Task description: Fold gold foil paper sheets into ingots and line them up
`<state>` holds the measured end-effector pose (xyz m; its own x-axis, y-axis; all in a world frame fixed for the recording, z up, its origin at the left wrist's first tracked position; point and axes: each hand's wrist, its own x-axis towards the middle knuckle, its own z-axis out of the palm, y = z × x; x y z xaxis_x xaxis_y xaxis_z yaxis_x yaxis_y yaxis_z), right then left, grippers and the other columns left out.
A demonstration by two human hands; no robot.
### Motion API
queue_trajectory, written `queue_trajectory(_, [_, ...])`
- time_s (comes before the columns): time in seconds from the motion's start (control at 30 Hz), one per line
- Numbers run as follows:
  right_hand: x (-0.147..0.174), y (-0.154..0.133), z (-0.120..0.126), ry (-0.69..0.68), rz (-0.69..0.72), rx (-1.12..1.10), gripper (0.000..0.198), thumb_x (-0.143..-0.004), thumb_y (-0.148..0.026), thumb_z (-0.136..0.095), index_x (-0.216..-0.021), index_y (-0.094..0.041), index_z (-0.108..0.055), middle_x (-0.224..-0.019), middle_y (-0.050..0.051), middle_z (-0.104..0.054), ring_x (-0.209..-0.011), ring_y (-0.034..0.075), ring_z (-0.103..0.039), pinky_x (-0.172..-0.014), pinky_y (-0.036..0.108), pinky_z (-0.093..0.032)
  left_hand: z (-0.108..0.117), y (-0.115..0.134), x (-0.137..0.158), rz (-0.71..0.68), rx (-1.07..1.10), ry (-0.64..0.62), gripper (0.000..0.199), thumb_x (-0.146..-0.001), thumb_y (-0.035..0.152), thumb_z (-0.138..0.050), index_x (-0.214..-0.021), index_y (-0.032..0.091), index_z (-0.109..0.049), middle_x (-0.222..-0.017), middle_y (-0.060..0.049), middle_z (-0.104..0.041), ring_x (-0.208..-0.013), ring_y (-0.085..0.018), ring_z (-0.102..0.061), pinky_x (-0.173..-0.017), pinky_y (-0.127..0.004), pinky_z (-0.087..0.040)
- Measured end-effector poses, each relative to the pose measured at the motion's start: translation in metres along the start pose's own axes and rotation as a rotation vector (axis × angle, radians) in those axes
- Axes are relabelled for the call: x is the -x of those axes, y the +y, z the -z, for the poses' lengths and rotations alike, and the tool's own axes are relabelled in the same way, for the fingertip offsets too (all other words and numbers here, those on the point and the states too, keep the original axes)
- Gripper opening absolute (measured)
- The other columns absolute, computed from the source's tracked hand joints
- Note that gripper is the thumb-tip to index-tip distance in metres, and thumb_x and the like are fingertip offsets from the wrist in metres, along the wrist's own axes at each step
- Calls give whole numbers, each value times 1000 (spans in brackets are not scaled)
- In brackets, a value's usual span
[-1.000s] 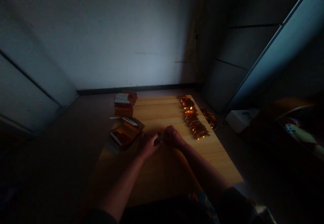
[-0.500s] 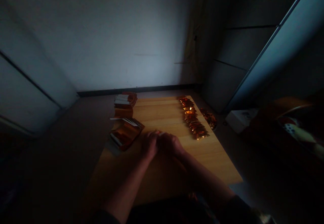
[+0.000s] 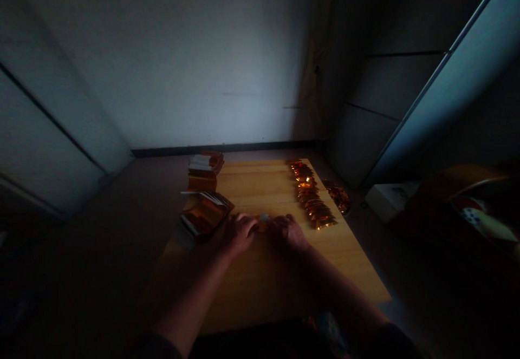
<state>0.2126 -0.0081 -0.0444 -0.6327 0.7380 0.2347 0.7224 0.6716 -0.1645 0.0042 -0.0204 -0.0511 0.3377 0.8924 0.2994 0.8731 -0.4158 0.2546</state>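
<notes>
My left hand (image 3: 240, 233) and my right hand (image 3: 291, 232) rest low over the wooden table, a short gap apart. A small sheet of foil paper (image 3: 264, 222), orange with a pale patch, shows between them. Fingers of both hands are curled at its sides, and dimness hides the exact grip. Left of my left hand lies a stack of copper-coloured foil sheets (image 3: 206, 214) with white edges. Behind it is another stack of foil sheets (image 3: 203, 168). To the right, a row of folded shiny foil pieces (image 3: 311, 194) runs along the table's edge.
The wooden table (image 3: 260, 177) stands before a pale wall (image 3: 195, 77). More shiny foil pieces (image 3: 338, 196) sit beyond its right edge, lower down. A white box (image 3: 388, 199) is on the floor at the right, near a tall cabinet (image 3: 374, 88).
My hands have moved apart from being pressed together, so the foil paper between them now shows. The view has shifted slightly; the stacks and the row of folded pieces look the same.
</notes>
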Motion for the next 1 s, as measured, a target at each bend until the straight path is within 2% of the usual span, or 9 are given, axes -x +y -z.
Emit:
queue_trajectory(0.13, [-3,5,0,39,-29,-7,14,-87,-23,-52,-92,-19,-64,-88,7,-68,-87,18,-55,-79,30,-33,-2,3,-5,-54,-10,-13,19,-79,19,-60,-98,23,-62,-96,-5,-65,-96,-22,-55,-83,-37,-41])
queue_trajectory(0.23, [-3,11,-8,56,-20,-19,16,-85,-28,-54,-95,-19,-64,-91,7,-68,-87,18,-56,-78,30,-34,-7,0,-7,-108,-19,-6,22,-79,16,-60,-100,21,-61,-94,-5,-65,-90,-20,-56,-79,-32,-43])
queue_trajectory(0.47, [-5,9,-19,89,-71,-4,18,-91,-31,-51,-98,-19,-63,-86,6,-67,-87,18,-55,-74,28,-35,-19,-8,-9,-236,-112,145,10,-84,21,-56,-92,21,-62,-76,-3,-65,-75,-17,-57,-69,-29,-42])
queue_trajectory(0.67, [-6,-6,-16,19,-125,50,18,-94,-22,-46,-97,-20,-64,-96,7,-65,-89,19,-51,-73,29,-34,-21,-5,-8,-287,-203,238,17,-88,15,-46,-85,20,-63,-66,-2,-60,-67,-16,-54,-65,-28,-40])
queue_trajectory(0.77, [-6,-9,-16,10,-205,32,20,-94,-22,-45,-97,-21,-65,-98,7,-62,-89,19,-49,-74,30,-35,-20,-2,-5,-269,-152,224,15,-87,18,-48,-88,20,-63,-70,-4,-61,-70,-17,-55,-67,-29,-43])
queue_trajectory(0.87, [-6,-9,-15,4,-256,-7,20,-93,-24,-47,-101,-22,-65,-96,6,-61,-89,19,-49,-74,29,-35,-19,-2,-2,-211,-20,184,17,-82,21,-54,-97,19,-62,-83,-6,-65,-80,-19,-57,-74,-33,-48])
queue_trajectory(1.0, [-8,-5,-13,-11,-269,-51,19,-93,-23,-47,-99,-23,-65,-96,5,-61,-90,18,-50,-75,28,-37,-21,-5,-4,-48,176,135,27,-77,10,-54,-101,20,-61,-91,-5,-67,-87,-18,-60,-82,-33,-50])
